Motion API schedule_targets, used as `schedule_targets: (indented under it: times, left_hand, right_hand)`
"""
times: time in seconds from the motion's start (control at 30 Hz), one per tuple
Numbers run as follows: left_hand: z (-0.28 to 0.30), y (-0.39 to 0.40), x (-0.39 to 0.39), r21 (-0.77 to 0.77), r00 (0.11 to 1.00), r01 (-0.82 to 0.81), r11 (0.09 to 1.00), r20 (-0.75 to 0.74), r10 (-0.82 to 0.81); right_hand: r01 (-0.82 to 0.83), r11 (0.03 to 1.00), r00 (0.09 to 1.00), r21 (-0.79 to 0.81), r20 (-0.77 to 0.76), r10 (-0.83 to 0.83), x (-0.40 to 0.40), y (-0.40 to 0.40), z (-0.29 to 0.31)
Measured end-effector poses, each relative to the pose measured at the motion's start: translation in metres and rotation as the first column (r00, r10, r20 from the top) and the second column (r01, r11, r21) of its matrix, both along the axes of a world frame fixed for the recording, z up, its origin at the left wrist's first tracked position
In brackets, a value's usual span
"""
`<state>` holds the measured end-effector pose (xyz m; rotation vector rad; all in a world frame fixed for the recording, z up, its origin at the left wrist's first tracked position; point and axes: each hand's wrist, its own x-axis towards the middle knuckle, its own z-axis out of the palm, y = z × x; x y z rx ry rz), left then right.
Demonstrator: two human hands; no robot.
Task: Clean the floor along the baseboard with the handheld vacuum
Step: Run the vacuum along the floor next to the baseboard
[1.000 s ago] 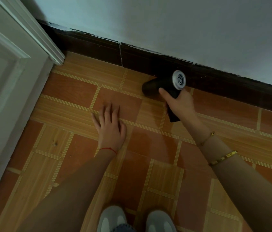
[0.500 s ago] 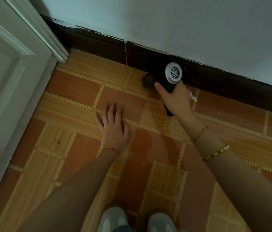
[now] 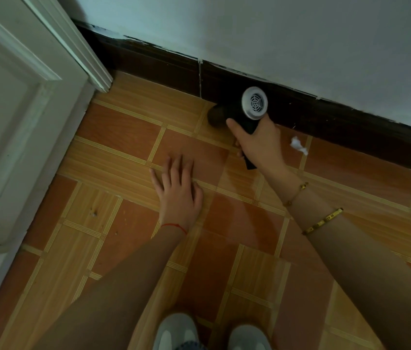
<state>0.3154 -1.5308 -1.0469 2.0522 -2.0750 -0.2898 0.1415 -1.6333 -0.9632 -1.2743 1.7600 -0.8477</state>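
My right hand [image 3: 260,145] grips the handle of a black handheld vacuum [image 3: 237,112] with a round white rear grille. Its nozzle end points left, low over the floor tiles right against the dark baseboard [image 3: 149,64]. My left hand [image 3: 178,193] lies flat on the orange tiled floor [image 3: 113,132], fingers spread, a short way in front of the vacuum. A small white scrap [image 3: 299,145] lies on the floor beside the baseboard, just right of my right hand.
A white door and its frame [image 3: 22,117] stand at the left, meeting the baseboard at the corner. The pale wall [image 3: 300,41] rises above the baseboard. My two grey shoes [image 3: 212,334] are at the bottom edge.
The vacuum has moved closer against the baseboard and slid a little left. The white scrap has come into view right of my right hand. My left hand stays flat on the floor.
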Motion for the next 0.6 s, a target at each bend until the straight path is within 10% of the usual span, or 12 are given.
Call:
schedule_targets:
  times: [0.2,0.6]
  left_hand:
    - [-0.001,0.0,0.0,-0.011,1.0,-0.001,1.0,0.001,0.001]
    - [0.0,0.0,0.0,0.024,1.0,0.006,1.0,-0.002,-0.005]
  right_hand:
    - [-0.257,0.96,0.964,0.111,-0.04,0.263,0.03,0.0,0.0]
    - [0.003,1.0,0.999,0.014,-0.05,-0.003,-0.018,0.022,0.002]
